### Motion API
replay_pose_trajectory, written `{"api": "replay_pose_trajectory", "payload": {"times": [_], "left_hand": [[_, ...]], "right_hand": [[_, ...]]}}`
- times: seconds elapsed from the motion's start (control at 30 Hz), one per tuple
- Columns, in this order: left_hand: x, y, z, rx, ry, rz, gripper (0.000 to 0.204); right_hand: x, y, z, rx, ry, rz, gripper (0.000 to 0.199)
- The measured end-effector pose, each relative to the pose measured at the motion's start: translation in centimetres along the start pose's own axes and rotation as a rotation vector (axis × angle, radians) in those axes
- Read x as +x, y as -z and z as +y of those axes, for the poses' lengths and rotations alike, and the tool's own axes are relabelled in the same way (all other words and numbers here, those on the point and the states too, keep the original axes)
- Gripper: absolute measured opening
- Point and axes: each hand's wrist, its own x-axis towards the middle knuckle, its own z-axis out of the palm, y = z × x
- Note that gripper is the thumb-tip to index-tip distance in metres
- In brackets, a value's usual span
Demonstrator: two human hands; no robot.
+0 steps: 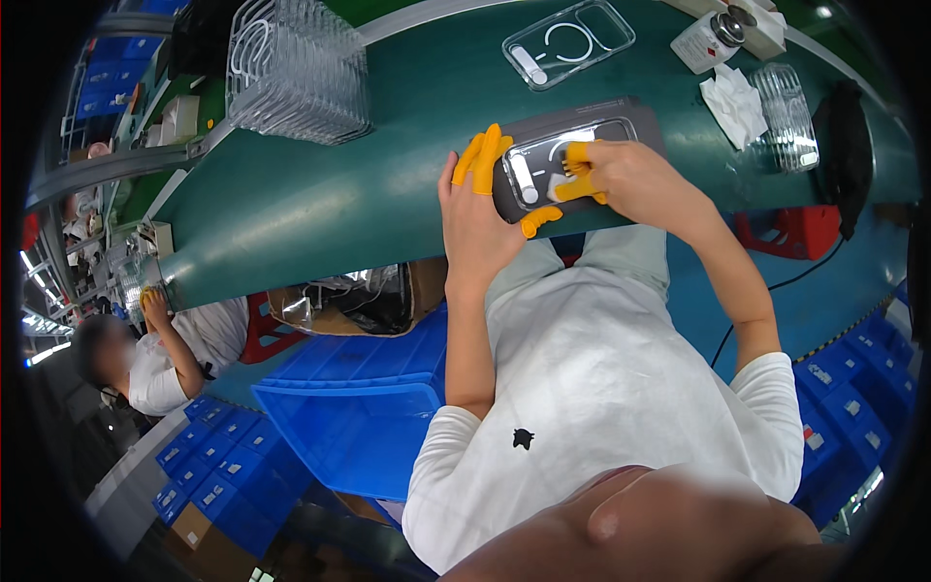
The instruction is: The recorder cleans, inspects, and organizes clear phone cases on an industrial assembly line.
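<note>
Case (538, 161) on grey mat (648, 124), tabletop (320, 199) | right hand (630, 184) pinching white wipe (556, 188) against it | left hand (479, 231) spread, unclenched, at its left edge | step: apparently wiping; next move likely calls for light strokes, steady case | print on mat edge, bottle (706, 44) label: too small to read

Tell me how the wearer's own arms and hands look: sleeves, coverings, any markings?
The left hand and right hand wear yellow, tube-shaped finger cots on some fingers; the backs of both hands are uncovered. The short sleeves are plain white, and the forearms are bare. No watch, bracelet or cable shows on either arm.
</note>
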Motion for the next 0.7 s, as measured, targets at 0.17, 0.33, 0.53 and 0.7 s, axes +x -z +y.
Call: {"api": "replay_pose_trajectory", "payload": {"times": [0.17, 0.33, 0.53, 0.7], "left_hand": [[0.1, -0.1, -0.4, 0.022, -0.029, 0.027, 0.106], [-0.1, 0.1, -0.3, 0.020, -0.007, 0.041, 0.103], [0.3, 0.3, 0.1, 0.024, 0.028, -0.029, 0.092], [0.1, 0.1, -0.3, 0.008, 0.008, -0.017, 0.092]], "right_hand": [[1.2, -1.5, -0.8, 0.065, 0.091, 0.052, 0.022], [-2.4, 2.8, 1.9, -0.023, -0.060, -0.010, 0.026], [-2.3, 1.4, 1.9, -0.052, -0.066, -0.053, 0.024], [0.2, -0.1, 1.2, -0.061, -0.085, 0.202, 0.021]]}}
